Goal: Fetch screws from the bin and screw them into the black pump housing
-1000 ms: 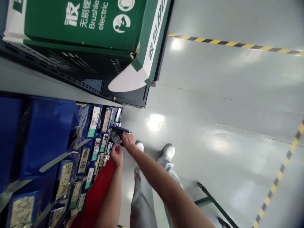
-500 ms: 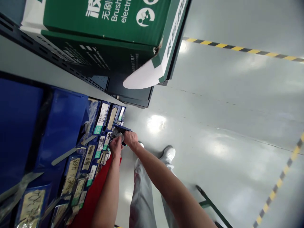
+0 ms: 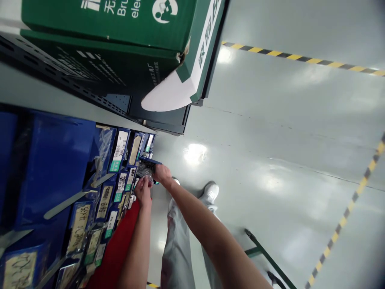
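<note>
Step in hand, as judged: handling of bagged contents at an open parts bin [image 3: 151,161], which serves as the reference for all positions below. The bin projects from its row, toward the floor aisle [image 3: 270,120].

Right hand [image 3: 163,173]: fingers curled over the outer end of the bin, apparently steadying it. The fingertips are hidden; whether they also touch the contents cannot be told.

Left hand [image 3: 143,191]: just below the bin in the view, thumb and fingers closed together, apparently pinching the edge of a clear plastic bag [image 3: 145,169].

The bag lies in the mouth of the bin, over dark contents too small to identify.

The next move calls for a firm pinch on the film and a level bin; a tilted bin could spill loose pieces.

Adjacent containers: to the left of the bin, a blue bin with a white-and-green label [image 3: 119,147]; farther left, a blue bin holding crumpled clear film [image 3: 104,149]. Lower left, a bin with a handwritten tan label [image 3: 105,202]. Above the bin, a green cardboard box [image 3: 111,26] with one torn corner; its contents are not visible.
</note>
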A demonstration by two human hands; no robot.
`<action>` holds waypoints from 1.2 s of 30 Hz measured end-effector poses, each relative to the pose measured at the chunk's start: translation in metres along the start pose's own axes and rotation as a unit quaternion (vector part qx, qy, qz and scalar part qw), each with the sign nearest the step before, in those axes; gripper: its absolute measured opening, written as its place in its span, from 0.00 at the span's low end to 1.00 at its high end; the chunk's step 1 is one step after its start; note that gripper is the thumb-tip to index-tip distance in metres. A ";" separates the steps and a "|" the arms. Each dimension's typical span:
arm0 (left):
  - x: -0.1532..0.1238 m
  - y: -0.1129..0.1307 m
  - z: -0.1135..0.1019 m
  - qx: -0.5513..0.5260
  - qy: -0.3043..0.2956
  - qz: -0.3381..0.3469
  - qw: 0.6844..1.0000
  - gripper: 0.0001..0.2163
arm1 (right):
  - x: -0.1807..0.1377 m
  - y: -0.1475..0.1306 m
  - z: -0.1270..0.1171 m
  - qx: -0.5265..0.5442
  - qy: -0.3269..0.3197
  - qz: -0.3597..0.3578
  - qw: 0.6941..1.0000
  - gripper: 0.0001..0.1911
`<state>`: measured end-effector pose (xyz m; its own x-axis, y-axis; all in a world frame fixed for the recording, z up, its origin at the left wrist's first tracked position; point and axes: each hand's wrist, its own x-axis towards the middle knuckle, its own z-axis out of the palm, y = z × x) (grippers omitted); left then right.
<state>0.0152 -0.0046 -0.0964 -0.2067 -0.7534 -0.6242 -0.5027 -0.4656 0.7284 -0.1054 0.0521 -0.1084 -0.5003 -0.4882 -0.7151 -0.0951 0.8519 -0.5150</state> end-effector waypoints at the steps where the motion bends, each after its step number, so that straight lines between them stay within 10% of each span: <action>1: -0.004 -0.002 -0.004 -0.007 -0.009 0.001 1.000 0.24 | -0.006 0.005 0.000 0.037 0.005 -0.008 0.999 0.13; 12: -0.014 -0.015 -0.027 0.090 -0.063 0.033 0.993 0.22 | -0.037 0.029 0.011 0.294 -0.016 -0.139 0.946 0.14; 20: -0.020 -0.038 -0.027 0.105 -0.099 0.067 0.987 0.14 | -0.046 0.001 -0.016 -0.037 -0.049 -0.088 0.994 0.17; 36: -0.012 -0.018 -0.020 0.004 -0.042 0.037 0.998 0.28 | -0.062 0.009 -0.014 -0.061 -0.043 -0.165 0.983 0.12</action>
<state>0.0433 0.0036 -0.0958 -0.3126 -0.7447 -0.5896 -0.4892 -0.4058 0.7720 -0.0874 0.0925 -0.0620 -0.3502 -0.7517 -0.5589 -0.3449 0.6582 -0.6692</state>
